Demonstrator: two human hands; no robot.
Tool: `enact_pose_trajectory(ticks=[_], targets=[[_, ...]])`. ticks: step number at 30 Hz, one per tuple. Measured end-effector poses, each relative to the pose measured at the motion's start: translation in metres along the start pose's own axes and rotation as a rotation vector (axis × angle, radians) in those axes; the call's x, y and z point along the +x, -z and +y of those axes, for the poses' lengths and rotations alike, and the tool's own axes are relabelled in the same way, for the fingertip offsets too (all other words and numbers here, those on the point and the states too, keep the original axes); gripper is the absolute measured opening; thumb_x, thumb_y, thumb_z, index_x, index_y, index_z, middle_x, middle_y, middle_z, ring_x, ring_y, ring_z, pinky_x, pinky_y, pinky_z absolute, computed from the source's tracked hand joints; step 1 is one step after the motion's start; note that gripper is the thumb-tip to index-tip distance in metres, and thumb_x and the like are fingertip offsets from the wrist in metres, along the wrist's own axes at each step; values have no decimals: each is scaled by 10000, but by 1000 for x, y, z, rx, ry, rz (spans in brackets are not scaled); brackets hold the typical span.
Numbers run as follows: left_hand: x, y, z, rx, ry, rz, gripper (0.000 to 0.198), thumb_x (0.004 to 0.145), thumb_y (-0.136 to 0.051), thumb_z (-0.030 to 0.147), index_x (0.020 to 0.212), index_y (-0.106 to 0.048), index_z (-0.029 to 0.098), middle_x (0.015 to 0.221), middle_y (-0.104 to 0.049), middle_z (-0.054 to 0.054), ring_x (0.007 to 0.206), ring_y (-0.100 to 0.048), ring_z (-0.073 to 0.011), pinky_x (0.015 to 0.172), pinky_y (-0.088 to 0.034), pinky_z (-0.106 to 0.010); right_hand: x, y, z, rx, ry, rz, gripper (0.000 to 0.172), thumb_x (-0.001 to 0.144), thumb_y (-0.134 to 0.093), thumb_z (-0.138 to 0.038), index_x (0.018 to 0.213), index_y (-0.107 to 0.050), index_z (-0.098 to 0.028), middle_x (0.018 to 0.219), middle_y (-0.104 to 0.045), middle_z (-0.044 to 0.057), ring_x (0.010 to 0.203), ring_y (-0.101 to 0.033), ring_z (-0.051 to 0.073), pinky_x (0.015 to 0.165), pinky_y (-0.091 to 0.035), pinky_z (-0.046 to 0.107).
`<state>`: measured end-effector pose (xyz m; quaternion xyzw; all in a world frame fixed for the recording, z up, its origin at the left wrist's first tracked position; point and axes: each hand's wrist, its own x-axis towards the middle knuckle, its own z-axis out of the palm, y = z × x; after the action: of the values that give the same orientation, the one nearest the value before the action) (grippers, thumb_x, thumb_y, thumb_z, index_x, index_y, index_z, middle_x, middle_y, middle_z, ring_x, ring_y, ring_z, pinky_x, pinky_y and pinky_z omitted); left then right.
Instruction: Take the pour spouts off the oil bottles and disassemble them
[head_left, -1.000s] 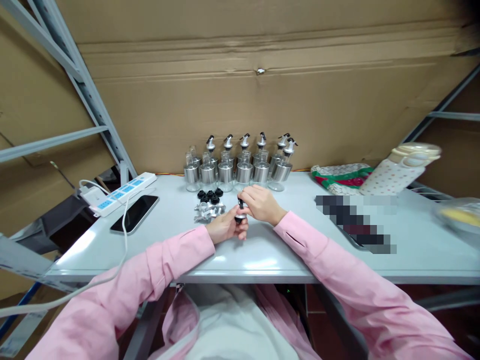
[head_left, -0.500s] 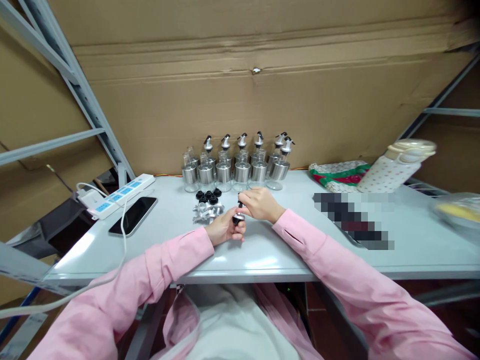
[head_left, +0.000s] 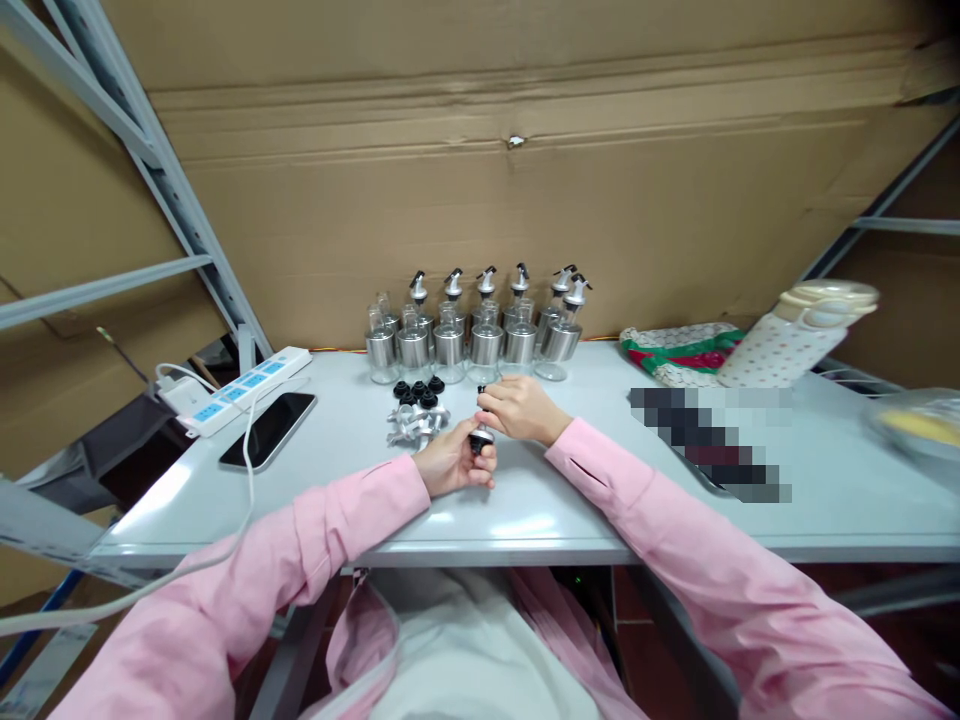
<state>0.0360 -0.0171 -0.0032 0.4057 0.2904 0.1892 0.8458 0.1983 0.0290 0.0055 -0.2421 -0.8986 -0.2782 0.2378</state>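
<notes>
Between my hands is a silver and black pour spout [head_left: 481, 440], partly covered by fingers. My left hand [head_left: 455, 460] is closed around its lower part, with the black base showing. My right hand [head_left: 519, 408] pinches the spout's upper end from the right. Just left of them lie several silver spout parts [head_left: 414, 427] in a pile, and behind these sit several black stoppers [head_left: 418, 392]. Farther back stand glass bottles with steel sleeves [head_left: 486, 345]; the rear ones and the rightmost front one carry spouts [head_left: 576, 292], the other front ones have bare necks.
At the left are a phone [head_left: 268, 432], a white power strip [head_left: 251, 390] and a white cable [head_left: 250, 480]. A dotted tumbler [head_left: 780, 340], a patterned cloth [head_left: 675, 350] and a blurred-out dark object [head_left: 697, 440] are at the right. Cardboard [head_left: 450, 190] rises behind the table.
Both hands stay on the spout, with only slight shifts of the fingers. The whole view has moved a few pixels.
</notes>
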Motion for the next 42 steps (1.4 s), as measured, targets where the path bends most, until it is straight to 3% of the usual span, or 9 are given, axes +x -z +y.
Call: enact_pose_trajectory(ticks=[3,7,13,18,21,24,28,35,42], targets=[[1,2,-2,13,-21,-15,456,826,-389,568,615,-390,165,523,-327,72,394,-266,-32,592,-454,-231,0,0,-2,63,-14,41,559,946,-168,-391,609,-548,-159,540,-514,27,493,-383,119,561,-264,273],[3,4,-6,175,-163,-74,382,793,-523,477,624,-378,166,542,-357,85,368,-335,-25,588,-460,-255,3,5,-5,221,-290,173,557,956,-91,-303,567,-467,-170,505,-466,16,476,-395,109,538,-287,249],[4,5,-7,273,-154,-158,412,833,-416,527,635,-382,168,496,-356,98,334,-382,-38,641,-467,-287,7,12,8,368,-633,212,393,908,-324,-415,610,-435,-185,519,-423,-29,476,-379,90,510,-288,211],[5,6,-8,256,-157,-167,394,808,-466,525,665,-387,167,521,-434,80,376,-469,-63,680,-462,-298,-1,7,27,352,-810,-5,241,855,-446,-346,711,-529,-171,592,-542,-8,544,-471,108,553,-309,206],[5,7,-7,227,-139,-158,397,783,-501,532,674,-401,163,537,-468,65,395,-489,-74,685,-460,-299,-6,3,34,251,-887,-208,270,863,-423,-327,721,-585,-164,675,-633,46,637,-557,141,593,-323,222],[5,7,-5,164,-112,-83,418,816,-416,559,674,-400,166,534,-483,49,404,-492,-88,670,-462,-303,-9,-1,37,142,-967,-441,335,866,-389,-319,723,-641,-152,786,-682,114,758,-613,183,634,-344,240],[5,6,-2,38,-118,33,454,865,-256,557,671,-396,171,526,-489,27,421,-488,-105,640,-462,-303,-15,-8,40,104,-1030,-564,350,856,-379,-283,765,-679,-128,851,-688,160,804,-633,204,664,-374,255],[5,5,-1,5,-122,80,462,852,-271,580,671,-396,174,535,-479,24,436,-471,-101,636,-458,-292,-23,-15,43,125,-1026,-567,304,849,-426,-284,889,-683,-125,920,-683,166,872,-632,218,712,-407,261],[4,4,-1,-10,-124,87,457,865,-246,566,694,-404,173,531,-486,22,434,-483,-110,629,-461,-295,-21,-16,42,242,-919,-530,247,762,-479,-78,872,-684,-160,945,-699,74,928,-623,178,775,-404,214]])
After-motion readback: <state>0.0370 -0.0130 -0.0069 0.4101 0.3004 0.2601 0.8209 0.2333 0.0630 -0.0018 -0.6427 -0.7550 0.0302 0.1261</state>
